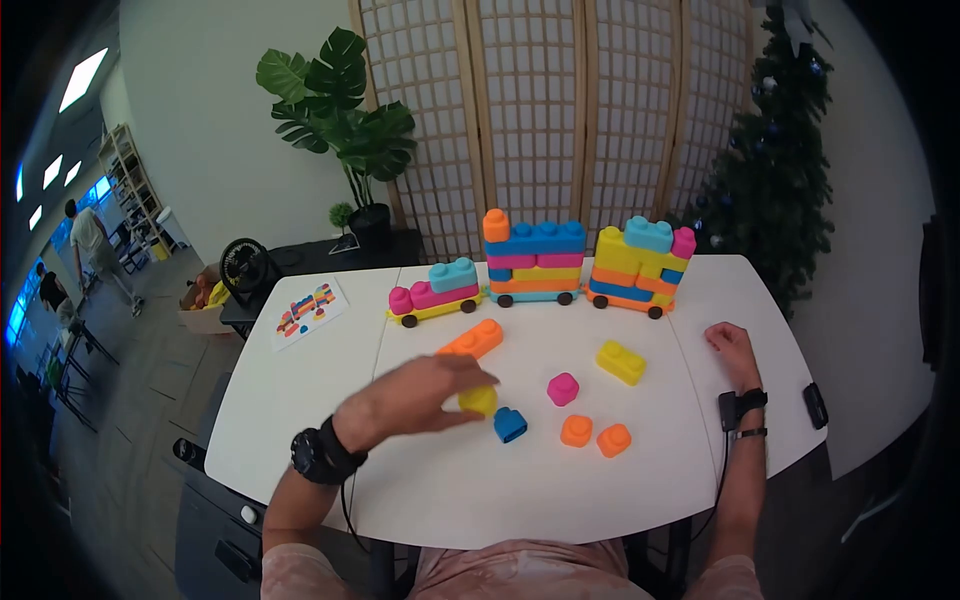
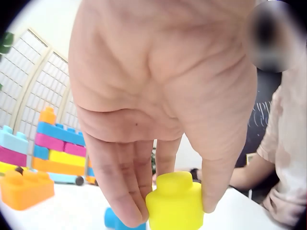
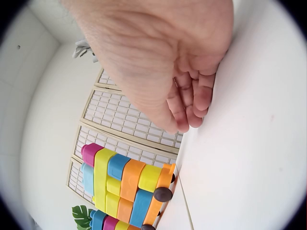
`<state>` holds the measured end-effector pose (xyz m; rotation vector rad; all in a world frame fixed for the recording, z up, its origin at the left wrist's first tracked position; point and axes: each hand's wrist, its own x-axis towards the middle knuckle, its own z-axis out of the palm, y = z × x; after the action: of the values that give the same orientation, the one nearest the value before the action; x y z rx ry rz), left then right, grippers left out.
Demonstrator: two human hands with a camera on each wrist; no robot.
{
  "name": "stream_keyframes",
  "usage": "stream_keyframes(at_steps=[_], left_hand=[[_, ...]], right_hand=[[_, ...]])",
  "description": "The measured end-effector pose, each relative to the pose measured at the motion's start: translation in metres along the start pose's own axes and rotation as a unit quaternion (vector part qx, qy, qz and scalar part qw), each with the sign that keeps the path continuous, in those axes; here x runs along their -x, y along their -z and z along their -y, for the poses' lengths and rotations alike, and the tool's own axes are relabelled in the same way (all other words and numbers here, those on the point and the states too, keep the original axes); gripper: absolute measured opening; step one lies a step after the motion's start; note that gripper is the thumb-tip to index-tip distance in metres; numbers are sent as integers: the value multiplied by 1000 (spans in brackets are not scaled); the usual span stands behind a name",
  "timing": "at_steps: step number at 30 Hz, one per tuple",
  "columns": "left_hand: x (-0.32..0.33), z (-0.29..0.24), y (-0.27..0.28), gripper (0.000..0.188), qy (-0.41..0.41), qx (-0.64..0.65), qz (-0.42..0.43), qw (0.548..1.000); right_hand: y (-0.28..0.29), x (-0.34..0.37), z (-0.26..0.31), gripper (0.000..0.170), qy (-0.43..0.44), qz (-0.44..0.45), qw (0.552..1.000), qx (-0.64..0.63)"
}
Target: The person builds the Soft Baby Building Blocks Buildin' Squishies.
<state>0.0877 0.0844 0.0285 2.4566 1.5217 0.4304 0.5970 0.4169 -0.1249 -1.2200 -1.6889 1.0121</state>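
My left hand [image 1: 430, 395] pinches a small yellow block [image 2: 175, 203] between thumb and fingertips, its stud facing up. Just right of that hand lies a blue block [image 1: 510, 425], partly hidden behind the fingers in the left wrist view. Beyond the hand is a long orange block [image 1: 473, 341], half covered by it. A pink block [image 1: 563, 390], two small orange blocks [image 1: 576, 431] and a longer yellow block [image 1: 621, 362] lie between the hands. My right hand [image 1: 733, 352] rests on the table at the right, fingers loosely curled around nothing.
Three wheeled block wagons stand in a row at the back: a low one [image 1: 435, 292], a tall middle one [image 1: 535, 262] and a right one [image 1: 640, 268]. A printed picture sheet [image 1: 308, 312] lies at the left of the white table [image 1: 290, 420]. A black object [image 1: 815, 405] sits at the right edge.
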Motion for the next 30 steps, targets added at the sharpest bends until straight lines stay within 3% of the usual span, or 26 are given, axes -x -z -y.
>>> stream_keyframes(at_steps=[5,7,10,14,16,30], left_hand=[[-17,92,54,48,118,-95,-146,978],[-22,133,58,49,133,-28,-194,972],[-28,180,53,47,166,-66,-167,969],[-38,204,41,45,191,-63,-151,968],[-40,213,34,44,164,-73,-138,974],[-49,216,14,41,188,-110,-124,968]], right_hand=[[-3,6,11,16,-13,-4,1000,23],[-1,3,6,16,-4,-1,1000,16],[0,1,-1,15,6,5,1000,1],[-1,2,4,15,-6,-6,1000,2],[-1,3,5,15,-2,-3,1000,9],[0,0,2,18,6,3,999,34]])
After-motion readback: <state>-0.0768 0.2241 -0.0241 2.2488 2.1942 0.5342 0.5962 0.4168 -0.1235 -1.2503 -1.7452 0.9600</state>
